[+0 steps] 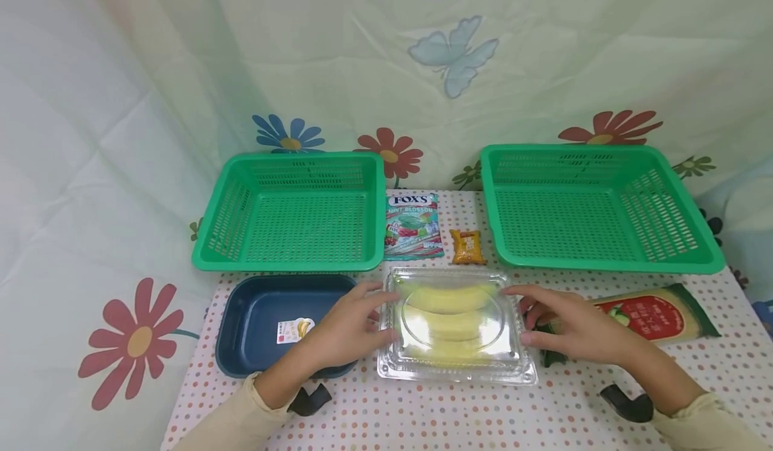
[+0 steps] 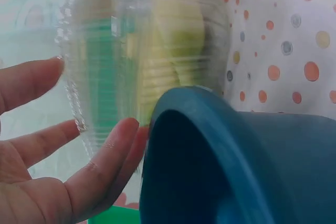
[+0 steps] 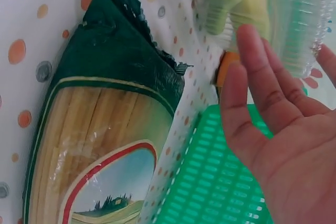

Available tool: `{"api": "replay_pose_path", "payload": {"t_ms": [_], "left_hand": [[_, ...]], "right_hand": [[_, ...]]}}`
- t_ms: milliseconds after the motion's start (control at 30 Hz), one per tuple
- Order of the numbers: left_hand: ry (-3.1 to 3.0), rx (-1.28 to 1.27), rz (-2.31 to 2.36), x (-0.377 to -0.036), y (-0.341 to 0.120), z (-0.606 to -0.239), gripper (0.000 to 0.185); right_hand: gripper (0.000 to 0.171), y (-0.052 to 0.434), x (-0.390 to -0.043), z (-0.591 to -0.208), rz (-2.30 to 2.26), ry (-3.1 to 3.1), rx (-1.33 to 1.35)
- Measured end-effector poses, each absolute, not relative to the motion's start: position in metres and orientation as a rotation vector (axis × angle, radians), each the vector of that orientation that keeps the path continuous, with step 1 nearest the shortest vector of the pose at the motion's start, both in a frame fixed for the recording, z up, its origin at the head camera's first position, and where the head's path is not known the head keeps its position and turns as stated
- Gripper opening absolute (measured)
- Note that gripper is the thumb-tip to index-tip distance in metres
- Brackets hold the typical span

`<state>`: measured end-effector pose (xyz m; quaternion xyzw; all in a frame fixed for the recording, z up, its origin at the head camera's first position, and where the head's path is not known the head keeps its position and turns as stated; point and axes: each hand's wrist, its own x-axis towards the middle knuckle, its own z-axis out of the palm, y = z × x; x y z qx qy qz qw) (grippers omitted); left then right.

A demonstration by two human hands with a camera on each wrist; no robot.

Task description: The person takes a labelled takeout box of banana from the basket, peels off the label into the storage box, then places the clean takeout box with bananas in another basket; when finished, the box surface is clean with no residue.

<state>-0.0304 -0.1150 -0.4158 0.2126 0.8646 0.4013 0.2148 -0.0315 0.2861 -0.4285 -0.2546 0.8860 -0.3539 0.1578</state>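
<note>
A clear plastic clamshell box [image 1: 454,370] with yellow bananas [image 1: 449,300] inside lies lid up in the middle of the table. At its left side is my left hand [image 1: 350,327], thumb and fingers spread, fingertips right at the rim. My right hand [image 1: 580,323] mirrors it on the right side, its fingers fairly straight. The left wrist view shows the left fingertips beside the ridged wall of the box [image 2: 105,77]. In the right wrist view the right fingers [image 3: 257,61] overlap the box's side, with a pack of pasta [image 3: 105,114] close by.
Two green baskets [image 1: 290,266] [image 1: 610,268] stand at the back. Between them lie a FOX'S candy bag [image 1: 413,226] and a small orange packet [image 1: 468,247]. A dark blue tray [image 1: 260,330] with a banana-picture label [image 1: 295,330] sits left; the pasta pack [image 1: 655,313] lies right.
</note>
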Motion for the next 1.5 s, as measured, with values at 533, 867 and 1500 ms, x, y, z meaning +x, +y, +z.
{"api": "replay_pose_path", "payload": {"t_ms": [533,867,1500], "left_hand": [[2.203,0.525,1.452,-0.008,-0.141,-0.364,0.058],[2.358,0.511,1.693,-0.027,-0.186,-0.335,0.056],[2.304,0.126,1.682,-0.118,-0.289,-0.321,0.07]], "right_hand": [[0.066,0.296,-0.035,-0.381,-1.328,2.239,-0.899],[0.088,0.245,-0.065,-0.359,-1.418,2.217,-0.871],[0.075,0.092,-0.142,-0.361,-1.689,2.195,-0.509]]}}
